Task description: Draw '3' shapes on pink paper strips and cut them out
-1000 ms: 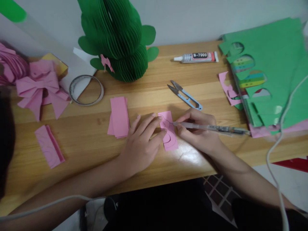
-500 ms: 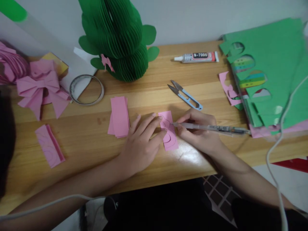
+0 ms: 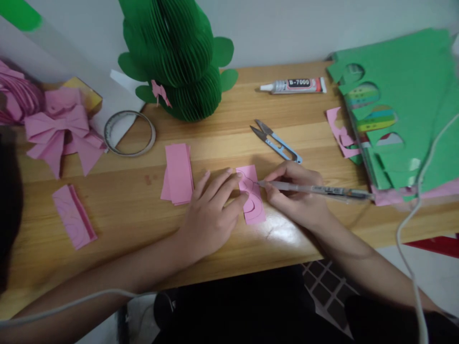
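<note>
Right hand [image 3: 296, 191] pinches the pen [image 3: 333, 191]; left hand [image 3: 213, 210], fingers loosely spread, holds down the strip [image 3: 256, 201] on the table [image 3: 222, 134] between them; steady pressure and slow strokes should help

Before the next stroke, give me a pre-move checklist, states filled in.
1. Left hand on the pink paper strip with drawn curves: ok, fingers over its left edge.
2. Right hand gripping the slim translucent plastic pen: ok.
3. Pen tip pressed to paper: cannot tell; it sits at the strip's right edge.
4. Blue-handled snips with dark blades closed: not ok; blades stand apart, points away from both hands.
5. Stack of plain pink paper rectangles apart from the drawn strip: ok.
6. Silver B-7000 tube capped: cannot tell.
</note>
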Motion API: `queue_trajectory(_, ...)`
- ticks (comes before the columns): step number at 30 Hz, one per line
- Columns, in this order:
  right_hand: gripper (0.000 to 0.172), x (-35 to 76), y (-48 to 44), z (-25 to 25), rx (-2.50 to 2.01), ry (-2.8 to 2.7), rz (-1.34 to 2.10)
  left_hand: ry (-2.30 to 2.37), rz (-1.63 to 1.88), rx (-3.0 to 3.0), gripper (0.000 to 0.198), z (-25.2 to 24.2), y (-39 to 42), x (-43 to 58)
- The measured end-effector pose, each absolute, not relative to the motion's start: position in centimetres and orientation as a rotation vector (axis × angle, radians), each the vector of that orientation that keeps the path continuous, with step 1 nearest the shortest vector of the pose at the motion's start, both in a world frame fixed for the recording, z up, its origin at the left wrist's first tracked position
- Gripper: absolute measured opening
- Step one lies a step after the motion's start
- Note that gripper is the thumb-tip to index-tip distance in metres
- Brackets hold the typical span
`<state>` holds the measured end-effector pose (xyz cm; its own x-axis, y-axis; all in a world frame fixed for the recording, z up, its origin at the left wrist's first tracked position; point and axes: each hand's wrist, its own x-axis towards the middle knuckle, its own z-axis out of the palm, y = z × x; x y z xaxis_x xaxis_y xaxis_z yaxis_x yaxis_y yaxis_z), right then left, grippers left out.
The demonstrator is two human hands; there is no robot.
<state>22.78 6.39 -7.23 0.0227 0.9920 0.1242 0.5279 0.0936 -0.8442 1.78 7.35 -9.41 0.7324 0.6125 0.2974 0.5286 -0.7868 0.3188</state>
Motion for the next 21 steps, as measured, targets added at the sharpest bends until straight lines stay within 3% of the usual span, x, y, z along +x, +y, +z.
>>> queue_trajectory(21, 0.009, 22.71, 6.09, -7.33, -1.554, -1.630, 0.765, 0.921, 0.612, 2.728, 0.027, -9.41, 7.38, 1.81)
